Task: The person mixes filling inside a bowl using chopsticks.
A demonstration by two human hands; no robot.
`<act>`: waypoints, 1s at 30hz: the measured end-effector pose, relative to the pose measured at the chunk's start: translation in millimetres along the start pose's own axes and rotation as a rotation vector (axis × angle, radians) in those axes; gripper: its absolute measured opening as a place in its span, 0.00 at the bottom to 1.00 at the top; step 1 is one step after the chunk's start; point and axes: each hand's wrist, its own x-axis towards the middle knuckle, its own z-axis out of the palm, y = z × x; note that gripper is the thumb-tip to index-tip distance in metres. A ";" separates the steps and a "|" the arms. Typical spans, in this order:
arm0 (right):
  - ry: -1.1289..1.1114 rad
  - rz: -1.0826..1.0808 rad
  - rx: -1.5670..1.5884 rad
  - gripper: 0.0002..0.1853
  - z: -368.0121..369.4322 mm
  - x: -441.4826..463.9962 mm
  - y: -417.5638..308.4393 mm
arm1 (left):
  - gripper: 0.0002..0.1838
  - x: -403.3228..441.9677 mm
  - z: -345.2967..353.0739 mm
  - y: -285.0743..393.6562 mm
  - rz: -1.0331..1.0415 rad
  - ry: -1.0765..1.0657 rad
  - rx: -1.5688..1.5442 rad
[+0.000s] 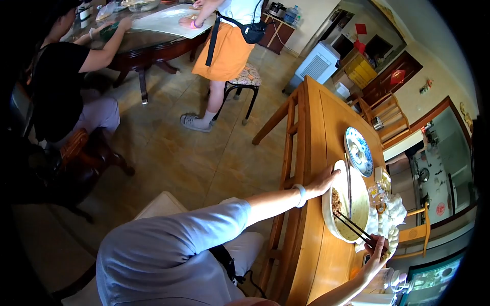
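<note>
My left hand [323, 182], with a pale band at the wrist, grips the near rim of a large whitish bowl [361, 199]. Brown minced filling [336, 200] lies along one side inside it. Dark chopsticks [353, 227] are held in my right hand [377, 248], with their tips at the filling. A second pair of chopsticks [349, 178] rests across the bowl, apart from my hands. Close to my right hand is a crumpled white plastic bag [393, 211].
A blue-and-white plate [359, 152] with pale pieces on it sits beyond the bowl on the wooden table [326, 127]. Two people work at a round table [130, 58] across the room. A patterned stool [247, 75] and an air cooler [314, 65] stand on the floor.
</note>
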 end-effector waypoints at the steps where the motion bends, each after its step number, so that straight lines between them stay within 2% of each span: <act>1: -0.006 -0.002 -0.001 0.16 -0.6 -0.1 -0.6 | 0.39 2.7 1.8 -6.2 0.015 0.005 -0.036; 3: -0.018 -0.013 0.018 0.15 -0.5 -1.4 -2.1 | 0.39 8.6 1.9 -19.0 0.013 -0.006 -0.052; 8: -0.096 -0.036 0.012 0.16 -4.6 -0.1 0.4 | 0.45 -6.8 -3.5 19.1 -0.092 -0.091 -0.010; 11: -0.103 -0.055 0.015 0.16 -4.1 0.5 -1.6 | 0.50 2.0 -1.3 -0.8 -0.135 -0.087 -0.065; 16: -0.040 -0.119 0.000 0.15 -9.9 3.3 6.4 | 0.45 34.5 -0.2 -57.7 -0.020 -0.048 -0.264; 18: -0.050 -0.097 0.034 0.14 -6.4 0.2 -3.8 | 0.21 42.0 0.8 -73.2 0.051 0.196 -0.080; 19: -0.041 -0.082 0.050 0.14 -5.8 -0.8 -4.8 | 0.20 32.9 6.8 -55.0 0.088 0.241 -0.168; 20: -0.035 -0.070 0.070 0.13 -4.9 -1.1 -4.2 | 0.20 32.3 2.6 -56.4 0.084 0.223 -0.104; 22: -0.019 -0.082 0.051 0.13 -3.9 -1.6 -4.3 | 0.20 20.4 6.4 -35.4 0.122 0.189 -0.207; 24: -0.033 -0.077 0.057 0.13 -4.6 -1.4 -3.6 | 0.28 22.8 2.2 -42.4 0.018 0.192 -0.120; 25: -0.024 -0.063 0.064 0.12 -3.6 -2.0 -5.8 | 0.32 12.4 4.0 -18.3 -0.018 0.111 -0.108; 27: -0.032 -0.044 0.098 0.12 -1.5 -3.1 -8.8 | 0.31 19.9 1.7 -35.3 0.046 0.152 -0.057; 30: -0.041 -0.032 0.079 0.13 -1.9 -1.5 -5.1 | 0.29 9.6 8.5 -11.9 0.105 0.177 -0.064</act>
